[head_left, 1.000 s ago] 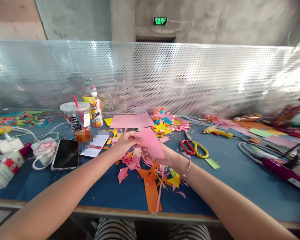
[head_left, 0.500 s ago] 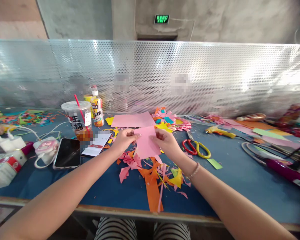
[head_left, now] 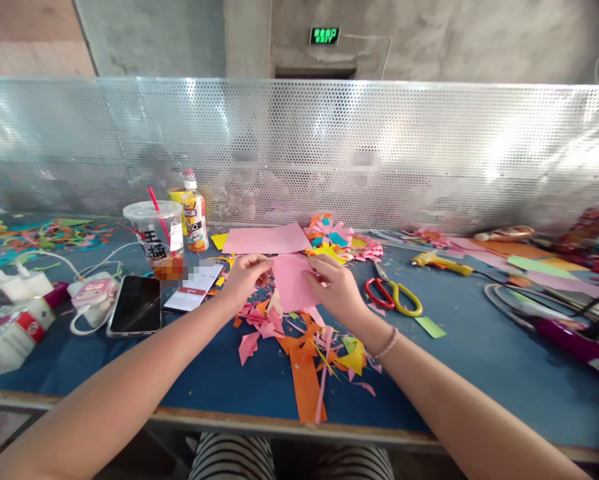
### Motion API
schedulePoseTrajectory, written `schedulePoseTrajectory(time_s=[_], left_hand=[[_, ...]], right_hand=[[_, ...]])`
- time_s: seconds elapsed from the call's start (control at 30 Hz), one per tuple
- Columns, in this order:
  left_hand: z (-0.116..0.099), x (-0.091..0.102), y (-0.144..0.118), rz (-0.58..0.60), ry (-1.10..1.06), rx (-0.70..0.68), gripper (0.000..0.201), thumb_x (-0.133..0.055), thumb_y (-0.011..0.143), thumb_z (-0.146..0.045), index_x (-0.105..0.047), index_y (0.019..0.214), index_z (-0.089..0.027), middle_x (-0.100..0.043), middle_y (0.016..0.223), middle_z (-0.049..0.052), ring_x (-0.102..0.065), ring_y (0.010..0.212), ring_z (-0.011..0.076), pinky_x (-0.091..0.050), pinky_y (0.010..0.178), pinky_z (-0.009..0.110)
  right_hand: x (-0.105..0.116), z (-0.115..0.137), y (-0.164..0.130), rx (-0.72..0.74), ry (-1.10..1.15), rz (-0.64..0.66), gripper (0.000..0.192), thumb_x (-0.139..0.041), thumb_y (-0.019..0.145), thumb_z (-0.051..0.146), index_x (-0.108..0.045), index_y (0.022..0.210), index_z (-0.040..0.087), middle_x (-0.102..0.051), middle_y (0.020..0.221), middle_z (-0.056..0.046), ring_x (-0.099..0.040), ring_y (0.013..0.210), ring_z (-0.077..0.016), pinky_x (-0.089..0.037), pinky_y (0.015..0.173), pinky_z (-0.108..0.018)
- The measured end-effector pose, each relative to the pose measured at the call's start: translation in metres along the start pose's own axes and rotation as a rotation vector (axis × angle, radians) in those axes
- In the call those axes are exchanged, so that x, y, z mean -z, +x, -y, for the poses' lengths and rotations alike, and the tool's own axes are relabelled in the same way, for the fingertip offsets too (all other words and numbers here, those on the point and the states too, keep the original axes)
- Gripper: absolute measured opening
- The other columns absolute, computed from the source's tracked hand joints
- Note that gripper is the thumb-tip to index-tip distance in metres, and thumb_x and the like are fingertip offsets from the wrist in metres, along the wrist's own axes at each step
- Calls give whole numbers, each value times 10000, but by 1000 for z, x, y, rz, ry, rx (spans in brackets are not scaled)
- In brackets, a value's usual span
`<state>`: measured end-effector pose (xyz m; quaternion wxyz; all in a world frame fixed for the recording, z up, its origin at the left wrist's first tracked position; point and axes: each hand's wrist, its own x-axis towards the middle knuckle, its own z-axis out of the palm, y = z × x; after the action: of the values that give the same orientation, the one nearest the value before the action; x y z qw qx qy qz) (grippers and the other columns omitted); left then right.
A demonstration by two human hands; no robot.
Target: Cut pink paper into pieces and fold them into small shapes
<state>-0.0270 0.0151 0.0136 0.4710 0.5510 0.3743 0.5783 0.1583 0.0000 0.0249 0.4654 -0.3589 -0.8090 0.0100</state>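
A rectangular sheet of pink paper (head_left: 293, 287) is between my two hands, above a heap of paper scraps. My right hand (head_left: 335, 285) grips its right edge, the thumb lying over the front. At the upper left edge, my left hand (head_left: 246, 277) is closed in a pinch, its fingertips just meeting the paper. Below lie pink scraps (head_left: 262, 322), an orange strip (head_left: 306, 383) and yellow bits (head_left: 353, 360). Scissors (head_left: 393, 297) with one red and one yellow handle rest right of my right hand. Behind the sheet is a larger pink sheet (head_left: 264, 239).
Left are a black-screened phone (head_left: 135, 305), a lit phone (head_left: 194, 287), a drink cup (head_left: 156, 237), a bottle (head_left: 194, 217) and white chargers (head_left: 16, 287). Right are a yellow glue gun (head_left: 442, 262) and cables. Paper flowers (head_left: 329, 233) sit before a perforated metal screen (head_left: 299, 147).
The pink sheet has tilted and now looks shorter. My left thumb has slid off its front to the edge, and my left hand has shifted slightly left.
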Motion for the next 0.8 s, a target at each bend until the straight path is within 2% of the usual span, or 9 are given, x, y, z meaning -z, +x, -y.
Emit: schedulePoseTrajectory(time_s=[0.13,0.27,0.53,0.7,0.8], left_hand=[[1,1,1,-20,-27,42,105,-580,622,-257,-568,629,-153,-520,516,-33,-466,440,69,-339,428,193],[0,-1,0,-5,-107,77,93,-583,592,-229,-543,608,-147,-504,505,-36,-470,441,66,-344,437,187],[-4,-3,-2,28,-192,84,124,-615,596,-229,-569,656,-130,-521,536,-24,-495,465,72,-394,486,198],[-6,-3,-4,68,-225,69,152,-625,626,-268,-576,663,-129,-547,555,-15,-513,479,81,-414,503,211],[-4,-3,-3,90,-171,28,196,-623,652,-318,-578,664,-128,-550,554,-10,-517,493,81,-416,509,209]], right_hand=[[7,-3,-3,277,-59,183,407,-374,811,105,-538,1140,279,-546,1163,-38,-486,1073,-189,-402,918,-398],[11,-5,-4,414,-189,309,468,-360,815,83,-451,1234,272,-505,1235,-33,-448,1124,-202,-393,945,-431],[7,2,-6,516,-360,352,425,-380,833,152,-423,1255,157,-428,1293,-111,-401,1162,-247,-432,910,-444],[5,-1,-8,530,-367,360,423,-378,842,178,-400,1263,141,-396,1305,-142,-419,1152,-248,-462,878,-429],[4,-1,-8,502,-323,372,442,-379,838,162,-369,1280,145,-385,1308,-149,-429,1149,-241,-470,867,-421]])
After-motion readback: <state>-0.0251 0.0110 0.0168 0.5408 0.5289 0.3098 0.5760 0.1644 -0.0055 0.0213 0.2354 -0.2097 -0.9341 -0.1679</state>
